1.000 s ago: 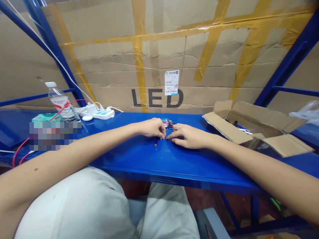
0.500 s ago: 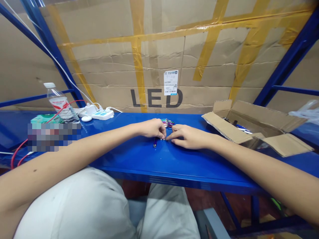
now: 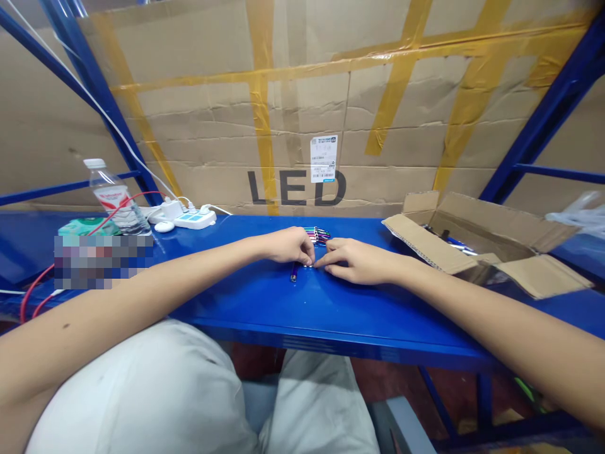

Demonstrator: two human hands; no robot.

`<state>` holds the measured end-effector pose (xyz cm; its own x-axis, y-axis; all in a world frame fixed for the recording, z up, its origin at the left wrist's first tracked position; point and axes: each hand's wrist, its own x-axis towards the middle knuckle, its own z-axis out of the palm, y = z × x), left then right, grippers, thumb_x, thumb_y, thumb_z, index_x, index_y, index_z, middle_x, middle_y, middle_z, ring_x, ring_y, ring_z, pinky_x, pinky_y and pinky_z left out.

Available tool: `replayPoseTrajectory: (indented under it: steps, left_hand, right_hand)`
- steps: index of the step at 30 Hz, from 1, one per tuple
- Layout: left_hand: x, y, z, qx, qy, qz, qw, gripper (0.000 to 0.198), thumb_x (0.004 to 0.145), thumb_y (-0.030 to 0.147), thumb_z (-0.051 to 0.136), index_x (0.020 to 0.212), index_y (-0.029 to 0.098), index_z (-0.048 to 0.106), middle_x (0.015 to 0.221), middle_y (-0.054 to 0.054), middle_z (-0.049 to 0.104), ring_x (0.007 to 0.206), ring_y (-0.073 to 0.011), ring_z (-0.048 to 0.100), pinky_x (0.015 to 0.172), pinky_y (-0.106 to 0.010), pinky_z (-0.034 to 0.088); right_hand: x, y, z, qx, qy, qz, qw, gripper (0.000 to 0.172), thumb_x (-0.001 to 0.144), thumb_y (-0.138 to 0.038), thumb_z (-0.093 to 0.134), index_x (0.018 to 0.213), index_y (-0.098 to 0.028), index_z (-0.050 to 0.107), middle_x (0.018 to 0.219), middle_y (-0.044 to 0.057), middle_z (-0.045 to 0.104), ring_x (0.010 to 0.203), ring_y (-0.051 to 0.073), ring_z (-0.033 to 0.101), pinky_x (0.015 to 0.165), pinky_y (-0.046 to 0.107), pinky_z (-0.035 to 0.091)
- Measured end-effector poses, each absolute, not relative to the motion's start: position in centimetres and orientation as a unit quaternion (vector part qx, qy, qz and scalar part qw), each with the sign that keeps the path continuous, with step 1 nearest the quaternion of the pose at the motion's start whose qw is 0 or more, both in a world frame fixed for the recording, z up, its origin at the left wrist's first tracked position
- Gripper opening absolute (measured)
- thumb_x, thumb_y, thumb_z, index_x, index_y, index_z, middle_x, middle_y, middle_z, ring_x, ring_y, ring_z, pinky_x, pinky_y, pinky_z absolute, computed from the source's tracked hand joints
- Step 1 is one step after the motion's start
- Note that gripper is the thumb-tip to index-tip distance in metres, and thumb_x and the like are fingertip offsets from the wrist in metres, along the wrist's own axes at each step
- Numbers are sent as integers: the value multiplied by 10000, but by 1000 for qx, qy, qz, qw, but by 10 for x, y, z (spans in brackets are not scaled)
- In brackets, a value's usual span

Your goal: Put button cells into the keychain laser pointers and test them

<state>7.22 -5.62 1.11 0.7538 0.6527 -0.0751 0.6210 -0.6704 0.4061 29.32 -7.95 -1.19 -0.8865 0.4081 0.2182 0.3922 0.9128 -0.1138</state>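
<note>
My left hand (image 3: 293, 244) rests on the blue tabletop with thumb and fingers pinched together at small shiny pieces (image 3: 308, 265). These pieces are too small to name, and the fingertips partly cover them. Facing it, my right hand (image 3: 357, 260) has its index finger stretched toward the same spot, the tip at or touching the pieces, its thumb lying apart. A short purple metallic tube (image 3: 293, 273) lies just below my left hand. Behind both hands is a row of several colourful metallic tubes with silver ends (image 3: 317, 234), partly hidden by my left fingers.
An open cardboard box (image 3: 454, 243) holding pens or similar tubes stands at right. On the left are a water bottle (image 3: 118, 202), a green packet (image 3: 87, 227), a white power strip (image 3: 193, 219) and red cables. A large taped carton (image 3: 212, 139) stands behind the blue table (image 3: 265, 309).
Both hands stay in nearly the same place, fingertips together at the small shiny pieces. The view has shifted very slightly.
</note>
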Motion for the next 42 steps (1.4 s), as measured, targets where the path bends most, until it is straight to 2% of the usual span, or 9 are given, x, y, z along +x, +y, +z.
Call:
replayPoseTrajectory:
  steps: [6, 22, 25, 28, 31, 36, 42]
  left_hand:
    - [71, -57, 11, 913, 350, 40, 207, 138, 767, 160, 660, 846, 155, 773, 756, -7, 739, 690, -123, 629, 625, -208, 425]
    - [70, -57, 14, 912, 340, 60, 221, 129, 775, 184, 653, 829, 168, 769, 756, -7, 736, 701, -129, 634, 664, -227, 436]
    - [68, -57, 22, 911, 359, 88, 184, 148, 786, 193, 637, 865, 157, 757, 800, -20, 736, 747, -143, 640, 708, -240, 447]
    - [65, -52, 28, 908, 388, 132, 83, 175, 810, 194, 600, 905, 149, 741, 887, -47, 730, 845, -170, 632, 768, -266, 448]
    - [65, -42, 27, 907, 402, 127, -11, 191, 818, 173, 565, 910, 138, 729, 912, -75, 713, 875, -186, 618, 774, -281, 439]
    - [73, -28, 16, 912, 406, 56, -4, 175, 815, 202, 568, 898, 150, 713, 868, -68, 701, 766, -166, 611, 664, -256, 410]
    - [82, -28, 7, 918, 394, 37, -18, 145, 805, 180, 571, 882, 153, 691, 860, -67, 680, 760, -165, 594, 618, -250, 370]
  right_hand:
    - [292, -81, -10, -198, -972, 39, 120, 315, 916, -177, 513, 1150, -215, 720, 966, 97, 645, 912, 216, 595, 853, 371, 465]
    - [292, -84, -5, -182, -972, 34, 146, 318, 905, -159, 513, 1129, -224, 728, 960, 89, 661, 899, 209, 603, 831, 343, 461]
    - [295, -83, -1, -199, -962, 17, 188, 311, 890, -144, 510, 1093, -216, 735, 958, 78, 672, 867, 195, 604, 797, 316, 450]
    - [300, -74, 1, -274, -935, -3, 224, 292, 888, -150, 496, 1046, -202, 735, 936, 71, 674, 809, 181, 599, 743, 295, 435]
    - [304, -60, -3, -349, -913, -21, 210, 252, 884, -172, 503, 974, -184, 739, 893, 75, 666, 783, 180, 589, 716, 286, 419]
    - [301, -42, -16, -379, -910, -28, 167, 235, 897, -212, 521, 983, -184, 738, 880, 81, 638, 774, 177, 584, 697, 280, 409]
    - [291, -38, -23, -345, -926, -42, 145, 229, 899, -195, 513, 918, -174, 740, 840, 81, 610, 784, 185, 578, 693, 282, 400]
